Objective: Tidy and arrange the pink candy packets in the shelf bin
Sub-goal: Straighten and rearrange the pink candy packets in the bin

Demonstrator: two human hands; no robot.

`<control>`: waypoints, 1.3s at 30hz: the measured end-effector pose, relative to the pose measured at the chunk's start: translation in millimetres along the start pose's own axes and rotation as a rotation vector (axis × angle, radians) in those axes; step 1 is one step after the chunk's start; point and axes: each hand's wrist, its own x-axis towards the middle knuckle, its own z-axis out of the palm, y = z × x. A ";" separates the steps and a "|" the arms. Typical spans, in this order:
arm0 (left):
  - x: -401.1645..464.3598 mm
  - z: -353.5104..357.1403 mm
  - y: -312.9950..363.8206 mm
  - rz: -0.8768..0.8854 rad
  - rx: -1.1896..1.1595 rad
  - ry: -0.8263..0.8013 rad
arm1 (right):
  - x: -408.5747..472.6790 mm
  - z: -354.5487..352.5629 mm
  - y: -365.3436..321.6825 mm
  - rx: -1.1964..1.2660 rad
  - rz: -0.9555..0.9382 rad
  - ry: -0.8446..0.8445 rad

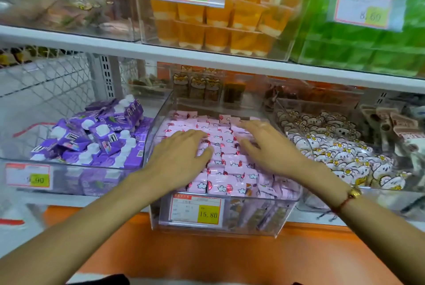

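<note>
Pink candy packets fill a clear acrylic bin on the lower shelf, directly under both hands. Left hand lies palm-down on the left part of the pile, fingers straight and slightly spread, tips pointing toward the back of the bin, nothing gripped, just pressing flat on the packets. Right hand same posture on the right part of the pile, fingers extended and fanned, flat on the wrappers, holding nothing. A strip of packets shows between the two hands; more rows sit nearer the wrists at the bin's front edge, standing roughly upright. Below the wrists, on the bin front, a price tag with a yellow patch. Red cord bracelet with a gold bead on the right wrist. Left of the left hand: a bin of purple packs with white caps. Right of the right hand: a bin of white cartoon-print packets. Above and beyond the fingertips, on the upper shelf: orange jelly cups and green packs, both blurred. Orange ledge under the forearms.
</note>
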 end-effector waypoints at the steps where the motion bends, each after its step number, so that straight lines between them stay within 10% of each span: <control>1: 0.6 -3.1 0.9 -0.009 -0.028 0.017 | -12.8 -0.9 -3.1 -0.030 -0.028 0.035; 31: 155.4 33.3 17.5 -0.005 -0.123 -0.369 | -42.2 11.9 -13.7 -0.226 -0.064 0.001; 39: 148.4 39.5 21.5 -0.019 -0.123 -0.147 | -43.5 8.1 -15.8 -0.105 -0.068 0.065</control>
